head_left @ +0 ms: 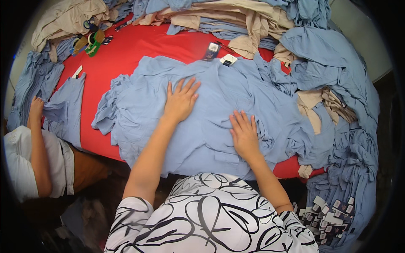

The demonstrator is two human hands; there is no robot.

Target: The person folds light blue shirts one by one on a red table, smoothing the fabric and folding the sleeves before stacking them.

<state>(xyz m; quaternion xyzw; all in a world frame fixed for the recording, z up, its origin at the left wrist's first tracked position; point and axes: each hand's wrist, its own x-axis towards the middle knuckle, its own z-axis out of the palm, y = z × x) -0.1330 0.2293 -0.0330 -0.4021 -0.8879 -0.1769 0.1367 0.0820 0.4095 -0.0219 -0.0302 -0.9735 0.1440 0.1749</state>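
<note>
A light blue garment (211,135), wrinkled and with what looks like a pocket near its lower edge, lies spread over the red tabletop (95,105). My left hand (181,100) rests flat on its upper middle, fingers spread. Lower down and to the right, my right hand (244,134) also lies on the cloth with fingers stretched out. Neither hand grips anything. Just beyond the garment's far edge are a dark hang tag (212,51) and a white tag (228,59).
Piles of blue clothes (337,76) and beige clothes (71,21) ring the table. Tape rolls (93,41) sit at the far left. A co-worker's hand (36,109) holds a blue cloth (67,105) on the left. Several tags (327,221) lie on blue fabric at the lower right.
</note>
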